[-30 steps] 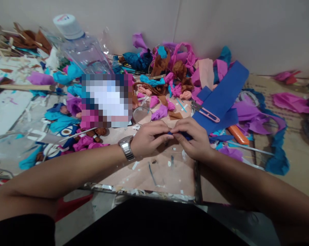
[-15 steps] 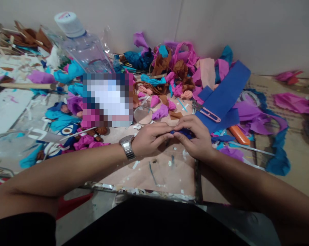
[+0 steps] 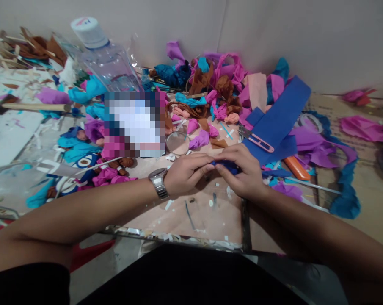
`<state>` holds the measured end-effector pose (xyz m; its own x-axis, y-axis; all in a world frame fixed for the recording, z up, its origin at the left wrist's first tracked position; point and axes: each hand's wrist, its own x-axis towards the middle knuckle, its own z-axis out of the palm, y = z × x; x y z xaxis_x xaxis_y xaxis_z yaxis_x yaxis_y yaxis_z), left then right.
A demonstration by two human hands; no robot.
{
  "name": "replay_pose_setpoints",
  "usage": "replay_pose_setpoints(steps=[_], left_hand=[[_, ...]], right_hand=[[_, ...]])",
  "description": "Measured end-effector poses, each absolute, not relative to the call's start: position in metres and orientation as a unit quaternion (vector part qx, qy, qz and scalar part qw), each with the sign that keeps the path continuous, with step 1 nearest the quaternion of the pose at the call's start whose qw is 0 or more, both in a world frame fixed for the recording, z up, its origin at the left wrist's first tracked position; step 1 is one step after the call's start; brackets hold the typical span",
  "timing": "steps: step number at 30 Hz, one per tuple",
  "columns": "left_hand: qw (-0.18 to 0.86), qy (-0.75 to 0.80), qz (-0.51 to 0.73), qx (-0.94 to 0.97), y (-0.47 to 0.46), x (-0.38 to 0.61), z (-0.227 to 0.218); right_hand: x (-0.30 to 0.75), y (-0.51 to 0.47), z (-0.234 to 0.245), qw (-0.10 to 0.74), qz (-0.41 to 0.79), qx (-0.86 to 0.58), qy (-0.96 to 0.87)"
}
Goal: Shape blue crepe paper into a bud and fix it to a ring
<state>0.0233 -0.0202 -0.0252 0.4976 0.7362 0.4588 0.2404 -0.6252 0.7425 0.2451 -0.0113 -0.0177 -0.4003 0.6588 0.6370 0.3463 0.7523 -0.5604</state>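
Between my two hands is a small piece of dark blue crepe paper (image 3: 230, 167), gathered or rolled, mostly covered by the fingers. My left hand (image 3: 187, 173), with a metal watch on its wrist, pinches the paper's left end between thumb and fingertips. Closed over the rest of the piece is my right hand (image 3: 244, 171), its thumb in front and fingers behind. The fingertips of both hands meet just above the work surface. Beyond the right hand lie folded blue crepe strips (image 3: 278, 112), with pink thread snips (image 3: 257, 140) on top.
A clear bottle (image 3: 111, 63) with a white cap stands at back left, behind a blurred-out rectangular patch. Crumpled coloured paper (image 3: 224, 84) lines the wall. A roll of clear tape (image 3: 177, 143), an orange-handled tool (image 3: 296, 168) and a hammer (image 3: 35, 106) lie around.
The right fingers have shifted slightly, and a little more of the blue paper shows between the hands. Both hands keep their place; the whole view has moved very slightly.
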Motion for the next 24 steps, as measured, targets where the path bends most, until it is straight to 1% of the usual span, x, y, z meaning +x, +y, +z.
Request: replay_pose_setpoints(steps=[6, 12, 19, 24], left_hand=[[0.312, 0.306, 0.407, 0.802, -0.0192, 0.023, -0.0266], [0.345, 0.389, 0.437, 0.734, -0.0203, 0.0245, -0.0237], [0.326, 0.356, 0.443, 0.756, -0.019, 0.0226, -0.0229], [0.347, 0.355, 0.443, 0.746, -0.0186, 0.0222, -0.0218]], right_hand=[[0.247, -0.011, -0.0203, 0.457, 0.161, -0.287, -0.827], [0.2455, -0.0121, -0.0193, 0.463, 0.186, -0.303, -0.812], [0.2439, -0.0112, -0.0191, 0.469, 0.185, -0.301, -0.809], [0.2434, -0.0133, -0.0177, 0.466, 0.196, -0.32, -0.801]])
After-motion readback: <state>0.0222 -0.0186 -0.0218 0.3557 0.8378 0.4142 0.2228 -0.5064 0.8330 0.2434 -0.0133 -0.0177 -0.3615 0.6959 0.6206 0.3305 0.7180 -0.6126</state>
